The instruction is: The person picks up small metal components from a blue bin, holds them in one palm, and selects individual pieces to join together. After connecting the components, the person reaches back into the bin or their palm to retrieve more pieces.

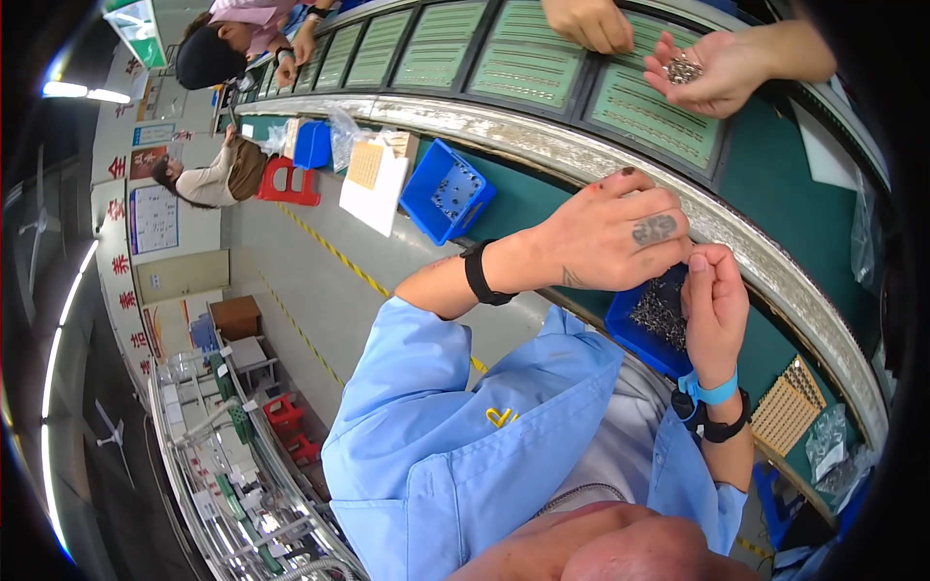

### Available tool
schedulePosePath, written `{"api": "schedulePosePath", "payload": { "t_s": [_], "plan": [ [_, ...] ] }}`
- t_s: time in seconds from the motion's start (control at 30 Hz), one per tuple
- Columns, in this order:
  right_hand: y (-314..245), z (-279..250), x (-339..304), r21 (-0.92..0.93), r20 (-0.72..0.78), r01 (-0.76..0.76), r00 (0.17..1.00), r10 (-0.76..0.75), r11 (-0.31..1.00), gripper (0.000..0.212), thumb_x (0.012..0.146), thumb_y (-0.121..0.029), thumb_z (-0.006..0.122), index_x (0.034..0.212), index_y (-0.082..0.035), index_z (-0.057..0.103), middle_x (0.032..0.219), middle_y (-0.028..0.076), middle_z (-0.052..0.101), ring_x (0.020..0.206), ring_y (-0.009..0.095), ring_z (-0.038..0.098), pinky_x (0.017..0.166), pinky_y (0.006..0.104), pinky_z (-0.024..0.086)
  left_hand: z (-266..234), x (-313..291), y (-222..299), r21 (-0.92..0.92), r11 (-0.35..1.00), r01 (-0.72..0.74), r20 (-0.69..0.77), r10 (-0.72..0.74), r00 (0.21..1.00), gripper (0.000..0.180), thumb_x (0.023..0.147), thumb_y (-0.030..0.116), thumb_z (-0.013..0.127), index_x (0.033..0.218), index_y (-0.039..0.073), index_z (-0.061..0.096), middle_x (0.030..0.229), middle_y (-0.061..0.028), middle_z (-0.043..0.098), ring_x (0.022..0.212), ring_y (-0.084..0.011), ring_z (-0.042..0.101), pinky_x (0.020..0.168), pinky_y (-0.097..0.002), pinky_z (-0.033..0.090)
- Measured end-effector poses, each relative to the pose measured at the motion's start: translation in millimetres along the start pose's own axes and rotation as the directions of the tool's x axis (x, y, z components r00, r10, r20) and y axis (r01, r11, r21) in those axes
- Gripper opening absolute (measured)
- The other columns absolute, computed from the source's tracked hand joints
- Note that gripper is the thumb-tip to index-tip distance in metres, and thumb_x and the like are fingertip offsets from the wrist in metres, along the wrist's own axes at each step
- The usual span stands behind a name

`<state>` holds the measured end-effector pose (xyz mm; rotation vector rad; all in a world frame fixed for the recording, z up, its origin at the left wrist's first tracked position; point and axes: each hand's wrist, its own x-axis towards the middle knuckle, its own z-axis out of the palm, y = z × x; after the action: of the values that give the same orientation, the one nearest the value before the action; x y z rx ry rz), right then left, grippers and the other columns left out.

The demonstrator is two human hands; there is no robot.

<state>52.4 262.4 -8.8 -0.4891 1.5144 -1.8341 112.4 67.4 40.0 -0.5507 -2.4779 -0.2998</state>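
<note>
My left hand (630, 230) is closed, its fingers curled and its fingertips meeting those of my other hand. My right hand (715, 305) has thumb and forefinger pinched together. Whatever lies between the fingertips is too small or hidden to make out. Just under both hands is a blue bin (647, 339) with a heap of small dark parts with thin metal legs (663, 312). Part of that heap is covered by my right hand. Beyond my hands runs a conveyor rail (542, 150) with green circuit board panels (523, 73) in dark frames.
Across the line, a co-worker's cupped hand (712, 73) holds small metal parts; another hand (593, 21) hovers over a panel. A second blue bin (448, 194) stands left, near a white sheet (376, 189). Tan perforated boards (790, 407) and plastic bags (828, 441) lie right.
</note>
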Motion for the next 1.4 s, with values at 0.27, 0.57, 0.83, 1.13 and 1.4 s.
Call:
{"api": "schedulePosePath", "payload": {
  "t_s": [0.27,0.57,0.83,1.13,1.4],
  "plan": [
    [-15.7,6.3,1.5,0.055,0.000,-0.045,0.999,0.046,0.997,0.028,0.110,-0.014,0.050,0.135,-0.003,0.057,0.066,-0.009,0.041,0.056,0.000,0.034,0.050,0.0194,0.027,-10.6,-8.0,-35.9,-0.039,0.983,0.180,0.073,-0.177,0.982,0.018,0.073,0.008,0.079,0.088,0.012,0.071,0.093,-0.0039,0.068,0.087,-0.0238,0.065,0.078,-0.0372,0.052],
    [-23.9,0.0,0.7,0.082,0.068,-0.066,0.996,0.060,0.994,0.039,0.106,-0.010,0.055,0.144,-0.002,0.052,0.069,-0.008,0.047,0.063,0.001,0.038,0.058,0.0199,0.030,1.4,-15.0,-127.1,0.007,0.926,0.377,0.049,-0.377,0.925,0.008,0.084,0.008,0.075,0.089,0.007,0.069,0.082,-0.0061,0.061,0.085,-0.0283,0.063,0.077,-0.0425,0.050],
    [-21.9,-1.8,1.5,0.041,0.069,-0.079,0.995,0.076,0.996,0.039,0.104,-0.009,0.057,0.143,-0.003,0.054,0.069,-0.005,0.053,0.069,0.002,0.042,0.066,0.0205,0.036,16.5,-6.7,-149.4,0.139,0.968,0.209,0.180,-0.232,0.956,0.006,0.089,0.008,0.072,0.092,0.004,0.069,0.083,-0.0092,0.061,0.085,-0.0313,0.061,0.078,-0.0412,0.050],
    [-22.2,-1.6,2.3,0.021,0.058,-0.071,0.996,0.070,0.997,0.039,0.104,-0.009,0.059,0.142,-0.003,0.055,0.069,-0.005,0.055,0.069,0.003,0.043,0.067,0.0206,0.037,18.6,-5.3,-151.7,0.171,0.973,0.153,0.222,-0.189,0.956,0.007,0.092,0.011,0.071,0.094,0.006,0.068,0.087,-0.0078,0.061,0.089,-0.0306,0.061,0.082,-0.0423,0.049],
    [-20.6,-1.0,3.8,0.001,0.064,-0.054,0.996,0.054,0.999,0.038,0.103,-0.008,0.059,0.141,-0.003,0.056,0.069,-0.005,0.056,0.070,0.002,0.042,0.067,0.0204,0.036,19.4,-5.6,-152.1,0.197,0.966,0.167,0.214,-0.208,0.955,0.008,0.093,0.014,0.071,0.094,0.007,0.068,0.088,-0.0068,0.061,0.090,-0.0301,0.062,0.082,-0.0422,0.049]
  ]
}}
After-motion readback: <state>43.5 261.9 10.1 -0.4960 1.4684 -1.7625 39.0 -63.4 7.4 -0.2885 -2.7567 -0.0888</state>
